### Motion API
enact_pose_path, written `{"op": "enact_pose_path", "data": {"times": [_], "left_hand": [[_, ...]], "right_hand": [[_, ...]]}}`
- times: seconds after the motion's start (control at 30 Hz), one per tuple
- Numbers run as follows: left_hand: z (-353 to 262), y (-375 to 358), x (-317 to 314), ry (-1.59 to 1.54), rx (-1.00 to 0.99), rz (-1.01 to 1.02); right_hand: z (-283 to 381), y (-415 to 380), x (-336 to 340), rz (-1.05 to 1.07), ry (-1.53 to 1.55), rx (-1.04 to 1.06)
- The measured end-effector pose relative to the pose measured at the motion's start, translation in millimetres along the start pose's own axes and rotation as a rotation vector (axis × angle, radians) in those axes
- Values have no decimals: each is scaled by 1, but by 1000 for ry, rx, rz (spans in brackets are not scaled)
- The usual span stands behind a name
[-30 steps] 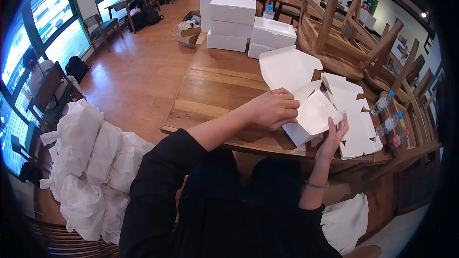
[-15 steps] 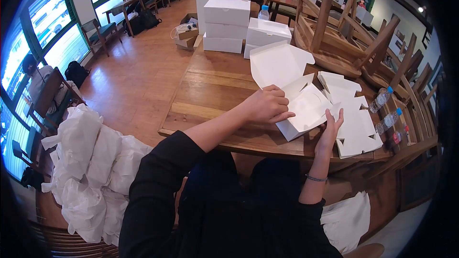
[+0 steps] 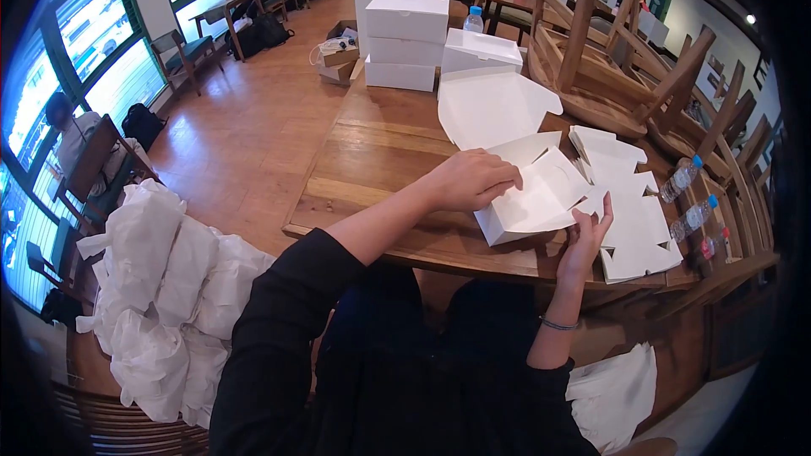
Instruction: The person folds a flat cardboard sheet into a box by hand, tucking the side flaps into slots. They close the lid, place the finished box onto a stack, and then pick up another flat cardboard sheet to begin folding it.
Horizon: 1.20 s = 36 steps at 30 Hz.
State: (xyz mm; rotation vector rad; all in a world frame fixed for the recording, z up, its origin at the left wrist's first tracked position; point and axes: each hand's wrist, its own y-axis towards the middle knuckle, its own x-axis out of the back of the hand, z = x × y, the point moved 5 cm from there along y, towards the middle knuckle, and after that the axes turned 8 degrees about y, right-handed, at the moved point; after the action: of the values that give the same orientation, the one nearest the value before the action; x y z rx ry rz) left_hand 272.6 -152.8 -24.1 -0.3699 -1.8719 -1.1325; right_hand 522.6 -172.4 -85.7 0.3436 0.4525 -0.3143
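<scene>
A white cardboard box, partly folded, stands near the front edge of the wooden table, its lid laid back away from me. My left hand reaches over the box's left wall, fingers bent down into it. My right hand grips the right end, thumb against a flap and index finger raised. Beside that hand lies a stack of flat white box blanks with cut-out notches. Fingertips of the left hand are partly hidden inside the box.
Closed white boxes are stacked at the table's back, near a water bottle. More bottles stand at the right, by upturned wooden chairs. White plastic bags pile up at my left. People sit farther off by the windows.
The left hand has moved slightly right and deeper over the box. The box has turned a little, its lid leans back lower, and its right flap has shifted under my right thumb.
</scene>
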Motion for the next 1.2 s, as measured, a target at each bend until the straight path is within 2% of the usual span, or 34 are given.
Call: {"op": "enact_pose_path", "data": {"times": [0.07, 0.27, 0.37, 0.47, 0.77, 0.87, 0.97, 1.07, 1.17, 1.2], "left_hand": [[-1, 1, 0, -53, 38, 115], [0, 2, -4, -31, -1, 109], [0, 3, -2, -68, 28, 213], [-1, 5, -5, 24, 67, 257], [-21, 16, -20, 185, 115, 575], [-27, 21, -17, 49, 292, 664], [-17, 29, -26, -109, 427, 627], [-21, 41, -16, -128, 536, 575], [-9, 46, -28, -79, 598, 428], [-8, 47, -30, -128, 637, 448]], "right_hand": [[-2, 0, 3, 0, 16, -1], [1, -21, -10, 64, 46, 17], [2, -31, -18, 101, 41, 31], [2, -31, -18, 117, 25, 50], [4, -31, -22, 143, -66, 74], [5, -32, -24, 171, -85, 105], [1, -32, -23, 212, -73, 129], [-1, -33, -21, 291, -98, 56], [-1, -36, -23, 302, -111, 53], [0, -37, -23, 310, -119, 42]]}}
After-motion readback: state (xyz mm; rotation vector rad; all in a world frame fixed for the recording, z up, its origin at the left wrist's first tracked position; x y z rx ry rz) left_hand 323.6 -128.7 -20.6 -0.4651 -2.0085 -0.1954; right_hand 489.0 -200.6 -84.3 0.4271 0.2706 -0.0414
